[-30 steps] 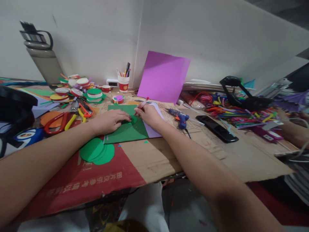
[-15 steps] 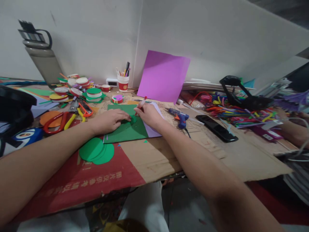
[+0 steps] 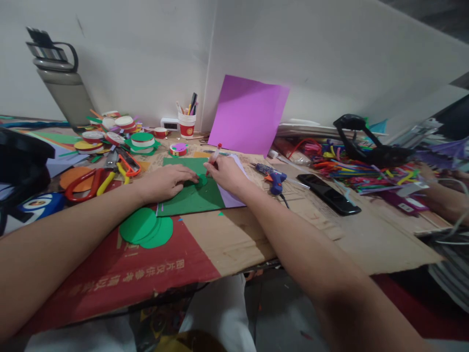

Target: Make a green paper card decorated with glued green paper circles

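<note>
My right hand (image 3: 224, 172) is closed around a red-capped pen (image 3: 215, 155), its lower end at the edge of a small green paper circle (image 3: 202, 180). That circle lies on a darker green sheet (image 3: 194, 199). Flat on the sheet, my left hand (image 3: 172, 181) has its fingers stretched out, the fingertips on or beside the circle. Under the green sheet's right side a lilac sheet (image 3: 234, 199) sticks out. Larger green paper circles (image 3: 141, 226) overlap on the red cardboard near my left forearm.
A glue gun (image 3: 275, 180) and a black phone (image 3: 330, 194) lie to the right. Scissors (image 3: 85, 186), pliers (image 3: 112, 182) and paper drums (image 3: 142, 142) crowd the left. Behind stand a paper cup (image 3: 187, 126) and purple sheet (image 3: 249, 115). A co-worker's arm (image 3: 447, 198) shows far right.
The pen's top has tipped slightly left and up as my right hand shifted a little. My left hand and the sheets stay in place.
</note>
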Demonstrator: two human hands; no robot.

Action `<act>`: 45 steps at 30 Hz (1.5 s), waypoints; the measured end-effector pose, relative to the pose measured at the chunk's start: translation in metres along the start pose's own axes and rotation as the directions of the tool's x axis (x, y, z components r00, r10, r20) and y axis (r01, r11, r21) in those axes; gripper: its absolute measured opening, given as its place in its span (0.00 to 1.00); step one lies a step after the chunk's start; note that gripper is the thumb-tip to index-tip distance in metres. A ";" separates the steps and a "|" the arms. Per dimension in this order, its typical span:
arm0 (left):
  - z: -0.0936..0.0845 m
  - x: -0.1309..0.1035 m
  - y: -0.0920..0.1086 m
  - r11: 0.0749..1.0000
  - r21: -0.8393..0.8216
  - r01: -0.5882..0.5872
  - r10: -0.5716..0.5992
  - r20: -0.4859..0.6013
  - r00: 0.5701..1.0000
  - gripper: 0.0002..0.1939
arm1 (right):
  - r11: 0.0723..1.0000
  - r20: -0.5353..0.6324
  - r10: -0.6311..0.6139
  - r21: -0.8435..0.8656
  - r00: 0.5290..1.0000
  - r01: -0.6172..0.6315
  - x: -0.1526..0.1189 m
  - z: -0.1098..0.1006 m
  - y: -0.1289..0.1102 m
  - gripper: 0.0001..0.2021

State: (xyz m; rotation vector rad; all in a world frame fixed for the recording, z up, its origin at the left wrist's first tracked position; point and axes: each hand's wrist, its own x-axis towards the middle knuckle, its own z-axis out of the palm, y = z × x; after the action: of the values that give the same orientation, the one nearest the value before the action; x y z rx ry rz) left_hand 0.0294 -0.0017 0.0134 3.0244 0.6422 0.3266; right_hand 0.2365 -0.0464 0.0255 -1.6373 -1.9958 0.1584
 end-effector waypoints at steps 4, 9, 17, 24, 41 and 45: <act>0.001 0.000 -0.001 1.000 -0.005 0.003 -0.003 -0.004 1.000 0.24 | 1.000 -0.007 0.003 -0.004 1.000 -0.003 0.000 0.000 0.000 0.13; 0.001 0.000 -0.001 1.000 -0.018 0.001 -0.001 -0.008 1.000 0.24 | 1.000 0.000 0.000 -0.027 1.000 0.000 -0.002 -0.002 -0.002 0.13; 0.002 0.000 -0.001 1.000 -0.023 0.003 -0.003 -0.003 1.000 0.24 | 1.000 0.003 -0.014 -0.024 1.000 0.015 -0.002 -0.003 -0.003 0.15; 0.001 0.001 -0.001 1.000 -0.026 -0.004 0.004 -0.001 1.000 0.24 | 0.999 0.015 -0.042 -0.022 0.999 0.042 -0.002 -0.003 -0.003 0.13; -0.002 0.001 0.002 0.999 -0.031 0.018 -0.018 0.011 1.000 0.24 | 0.999 0.062 -0.041 -0.007 0.997 0.041 -0.006 -0.007 -0.014 0.13; 0.000 0.001 0.001 0.999 -0.016 0.030 -0.030 0.022 0.999 0.24 | 0.999 0.075 -0.048 0.009 0.996 0.047 -0.006 -0.006 -0.015 0.13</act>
State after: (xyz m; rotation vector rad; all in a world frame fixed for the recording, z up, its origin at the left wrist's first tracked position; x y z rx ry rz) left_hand 0.0308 -0.0025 0.0139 2.9952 0.6795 0.2963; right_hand 0.2270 -0.0578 0.0349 -1.5997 -2.0863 0.2118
